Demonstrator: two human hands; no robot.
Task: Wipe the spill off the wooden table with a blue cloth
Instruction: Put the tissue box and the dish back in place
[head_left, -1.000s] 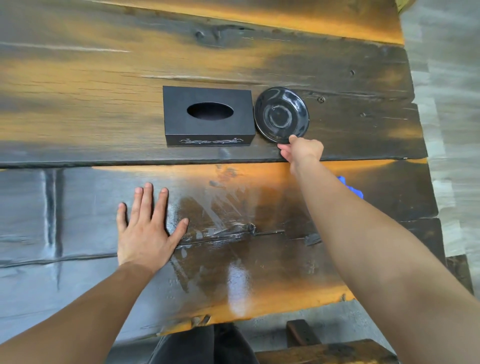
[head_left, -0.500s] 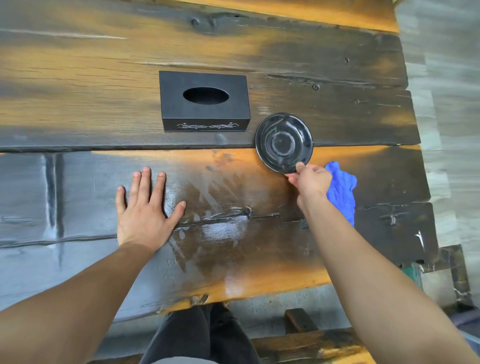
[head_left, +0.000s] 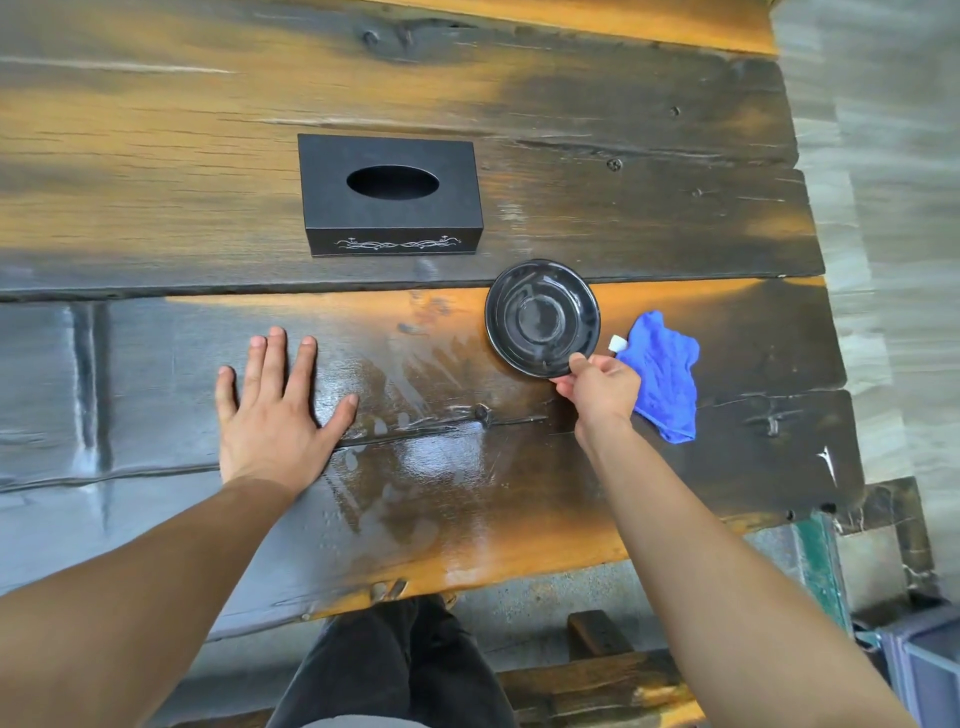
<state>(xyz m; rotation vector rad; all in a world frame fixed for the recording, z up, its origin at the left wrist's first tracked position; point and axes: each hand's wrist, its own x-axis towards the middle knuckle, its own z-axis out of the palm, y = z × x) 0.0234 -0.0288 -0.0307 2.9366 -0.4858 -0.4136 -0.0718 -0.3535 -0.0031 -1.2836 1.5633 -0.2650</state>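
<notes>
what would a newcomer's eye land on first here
The bright blue cloth stands out first, crumpled on the dark wooden table right of the black saucer, whose near rim the right hand pinches. Next, the glossy wet smear at the table's near middle, beside the flat left hand.

Your right hand has the black saucer pinched by its near rim and is pulling it toward you. A second ago it's parked right against the right end of the tissue box. Now it's clear of the box, sitting across the seam between the planks, just left of the blue cloth. The cloth shows almost whole now instead of hiding behind your arm.
</notes>
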